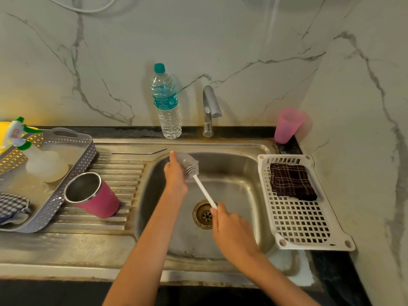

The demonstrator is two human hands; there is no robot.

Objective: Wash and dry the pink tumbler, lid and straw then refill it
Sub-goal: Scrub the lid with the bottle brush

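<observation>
Nearest the person, the right hand (229, 230) was curled round the lower end of the white handle of a bottle brush (199, 182), over the drain (204, 214) of the steel sink (154, 195). The handle slanted up and away to the left hand (175, 175), which was raised over the far part of the basin with its forefinger pointing straight up. That hand held a clear, rounded piece, apparently the lid (182, 156). The brush's grey bristled head lay against the piece, just right of the fingers. How the thumb gripped could not be seen.

The pink tumbler (95, 196) lay on its side on the ribbed drainboard, well to the left of the left hand and apart from both hands. Its steel-lined mouth faced up and leftwards against the wall of a grey perforated tray (72, 173). A checked cloth (11, 206) and a spray bottle (16, 133) were in that tray.

To the right of the right hand, a white slatted rack (304, 221) sat beside the basin with a dark checked cloth (291, 182) folded on its far end.

Beyond the left hand and a little to its left, the thin metal straw (139, 152) lay flat on the sink's back ledge. Farther off stood a water bottle (166, 102) and the tap (210, 107). In the corner far to the right of both hands was a pale pink plastic cup (288, 125).
</observation>
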